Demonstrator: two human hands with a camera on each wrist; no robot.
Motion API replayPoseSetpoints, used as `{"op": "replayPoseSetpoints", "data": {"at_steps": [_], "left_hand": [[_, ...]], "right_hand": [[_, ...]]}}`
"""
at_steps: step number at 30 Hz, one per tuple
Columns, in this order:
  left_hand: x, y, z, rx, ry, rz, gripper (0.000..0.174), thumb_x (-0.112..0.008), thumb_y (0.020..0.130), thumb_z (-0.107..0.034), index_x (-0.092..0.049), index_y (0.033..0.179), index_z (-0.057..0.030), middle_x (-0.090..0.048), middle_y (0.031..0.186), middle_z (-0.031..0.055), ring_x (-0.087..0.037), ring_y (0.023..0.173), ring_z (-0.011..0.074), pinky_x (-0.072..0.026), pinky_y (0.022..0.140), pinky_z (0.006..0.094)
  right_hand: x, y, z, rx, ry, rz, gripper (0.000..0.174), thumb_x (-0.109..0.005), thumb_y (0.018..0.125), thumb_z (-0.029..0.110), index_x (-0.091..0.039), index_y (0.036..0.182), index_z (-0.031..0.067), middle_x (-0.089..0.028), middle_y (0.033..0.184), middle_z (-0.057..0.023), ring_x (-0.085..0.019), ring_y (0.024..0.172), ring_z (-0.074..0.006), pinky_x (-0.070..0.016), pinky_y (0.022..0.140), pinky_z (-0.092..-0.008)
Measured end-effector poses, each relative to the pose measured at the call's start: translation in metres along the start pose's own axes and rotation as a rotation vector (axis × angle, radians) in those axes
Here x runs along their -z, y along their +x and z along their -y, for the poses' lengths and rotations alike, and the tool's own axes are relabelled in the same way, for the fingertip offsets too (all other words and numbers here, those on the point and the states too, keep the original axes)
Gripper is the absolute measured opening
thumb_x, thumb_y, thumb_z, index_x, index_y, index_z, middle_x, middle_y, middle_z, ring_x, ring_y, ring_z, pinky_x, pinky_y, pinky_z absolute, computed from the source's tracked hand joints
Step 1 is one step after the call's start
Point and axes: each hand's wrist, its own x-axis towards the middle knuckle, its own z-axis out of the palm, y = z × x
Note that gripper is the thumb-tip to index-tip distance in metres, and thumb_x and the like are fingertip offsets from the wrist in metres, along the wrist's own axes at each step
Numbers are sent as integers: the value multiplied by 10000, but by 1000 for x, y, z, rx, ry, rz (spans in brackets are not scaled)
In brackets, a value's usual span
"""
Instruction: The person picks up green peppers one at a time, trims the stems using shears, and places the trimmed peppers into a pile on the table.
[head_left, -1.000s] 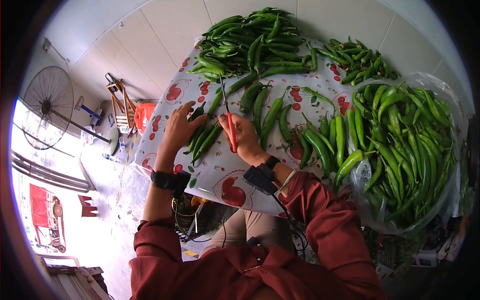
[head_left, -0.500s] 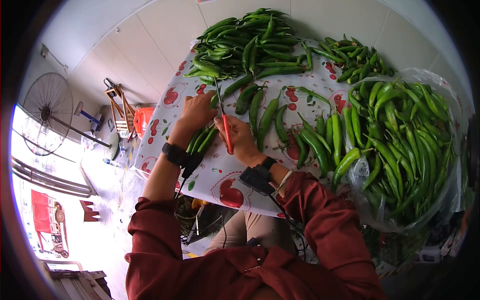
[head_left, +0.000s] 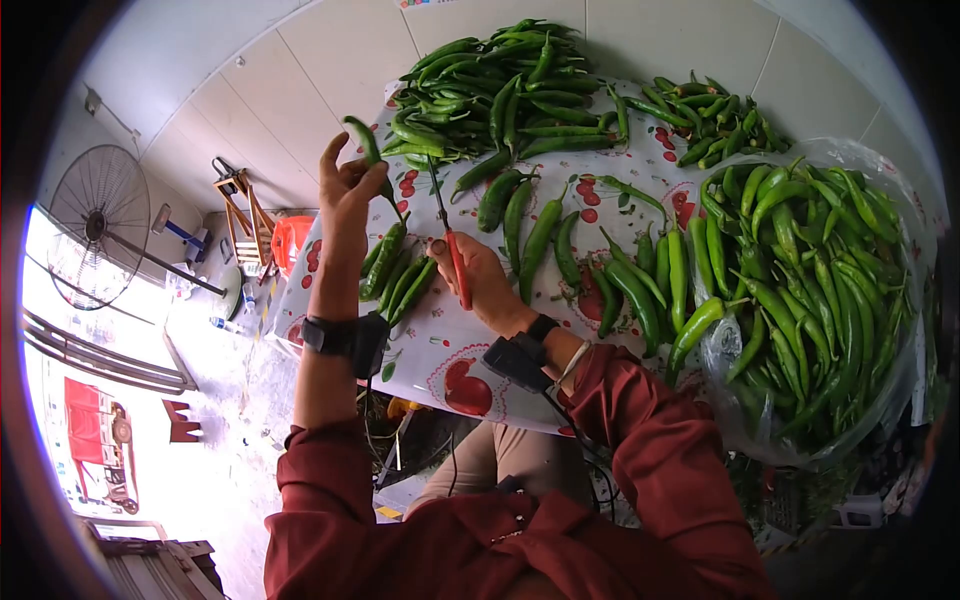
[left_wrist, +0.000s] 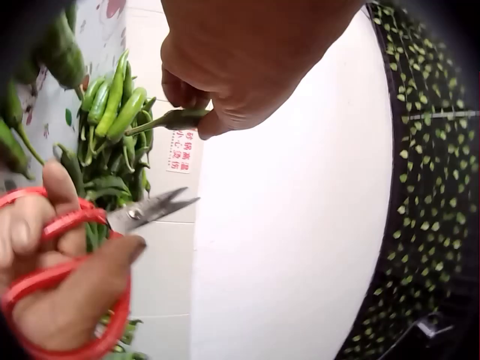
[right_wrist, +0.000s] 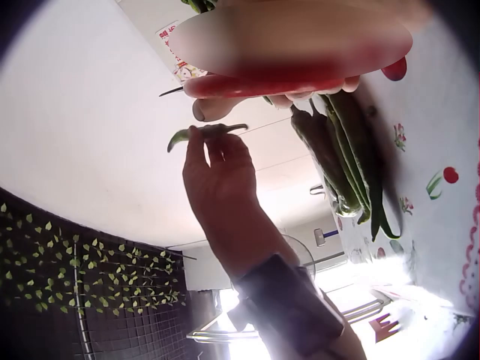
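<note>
A white cloth printed with red fruit (head_left: 418, 347) covers the table under and around the 2 hands. Well off to the left of the left hand stands a round wire-caged fan (head_left: 95, 225). A clear plastic bag (head_left: 722, 345) bulging with long green peppers lies to the right of the right hand, well apart from it. Beyond both hands spreads a large heap of glossy green peppers (head_left: 500, 90); a smaller heap of short green peppers (head_left: 715, 125) lies farther off, beyond the right hand and to its right. Loose long green peppers (head_left: 540, 240) lie on the cloth between the right hand and the bag. A small bunch of dark green peppers (head_left: 400, 275) rests between the left forearm and the right hand.

The right hand (head_left: 485, 282) grips the red-handled metal scissors (head_left: 459, 268), its fingers curled round the loops; their blades point away from the person and stand slightly parted in the left wrist view. The left hand (head_left: 350, 195) is raised, thumb and fingers pinching 1 small curved green pepper (head_left: 366, 147), its thin stem slanting toward the bunch below.
</note>
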Motion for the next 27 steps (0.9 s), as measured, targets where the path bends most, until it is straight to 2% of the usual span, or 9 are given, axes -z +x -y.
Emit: {"op": "replayPoseSetpoints", "data": {"at_steps": [2,3,5,9,10,16,20,22,27], "left_hand": [[7,-6,-7,44,-139,-67,512,-593,851,-26,-362,1307,5,-572,950,102,-574,870,145,-464,774,277],[9,-10,-9,44,-139,-70,512,-593,851,-26,-362,1307,5,-572,950,102,-574,870,145,-464,774,277],[7,-20,-18,-1,-280,-205,455,-611,858,-49,-426,1272,-28,-580,914,51,-560,855,115,-443,790,248],[1,-37,-28,-78,-381,-319,320,-587,866,-10,-472,1164,-7,-559,977,74,-579,915,155,-486,838,280],[2,-40,-28,-77,-415,-314,249,-578,865,12,-487,1096,-5,-551,1001,85,-582,944,175,-492,886,296],[-4,-57,-27,-93,-445,-269,178,-575,865,25,-502,1020,-22,-557,986,76,-579,971,172,-484,916,302],[-9,-64,-24,-67,-441,-273,155,-584,863,21,-514,993,-25,-564,966,62,-579,956,161,-485,908,299],[-10,-66,-20,-135,-431,-268,130,-575,870,10,-527,990,-8,-591,961,78,-615,931,168,-515,866,263],[-10,-70,-17,-95,-429,-285,144,-583,865,16,-527,990,-28,-580,964,63,-593,934,156,-498,869,272]], "right_hand": [[-3,-2,6,37,-22,24,301,-559,927,337,-509,814,63,-399,592,63,-351,514,-24,-284,448,-217],[-5,-4,9,74,-44,46,309,-554,928,348,-504,817,63,-401,610,61,-352,528,-23,-285,457,-215],[-4,-4,9,86,-63,71,317,-555,927,354,-503,824,59,-402,628,56,-351,549,-23,-287,471,-214],[-2,-4,10,59,-100,110,345,-561,921,375,-504,843,44,-403,666,47,-346,601,-29,-296,508,-214],[-2,-4,11,59,-100,111,345,-561,921,375,-504,843,44,-403,666,47,-346,601,-29,-296,508,-214],[-3,-4,9,90,-140,85,373,-566,911,404,-517,869,37,-411,665,46,-348,609,-34,-311,519,-219],[-3,-4,9,63,-128,86,377,-568,909,411,-517,863,40,-415,665,48,-354,607,-32,-317,520,-217],[-3,-4,9,65,-134,79,377,-569,907,413,-516,860,44,-417,666,49,-356,606,-30,-318,519,-214],[-3,-4,8,84,-76,84,351,-564,915,394,-509,857,53,-401,661,58,-343,596,-25,-302,509,-204]]}}
